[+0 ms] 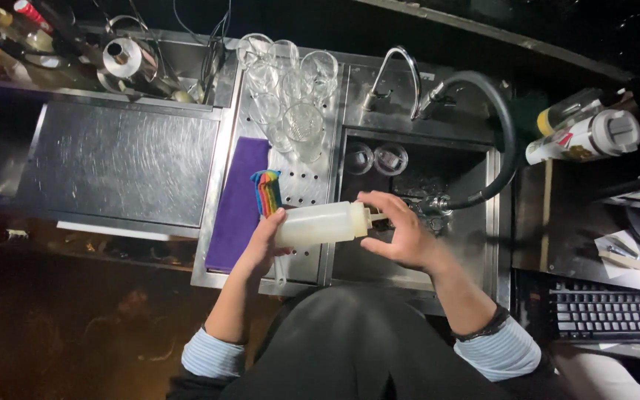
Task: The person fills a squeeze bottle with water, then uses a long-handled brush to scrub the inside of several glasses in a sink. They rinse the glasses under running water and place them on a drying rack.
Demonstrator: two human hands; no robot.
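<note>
A translucent white squeeze bottle (320, 224) lies sideways in the air over the edge between the perforated drainboard (307, 185) and the sink (483, 237). My left hand (264, 241) grips its base end. My right hand (401, 233) closes its fingers around the cap and nozzle end above the sink. A rainbow-striped cloth (267, 191) lies on the drainboard just beyond my left hand.
A purple cloth (238, 204) lies beside the drainboard. Several upturned glasses (290, 89) stand at the back, two more (374, 158) inside the sink. A black hose (501, 141) curves from the tap (398, 74). Bottles (587, 133) and a keyboard (609, 315) sit right; a steel lid (120, 163) left.
</note>
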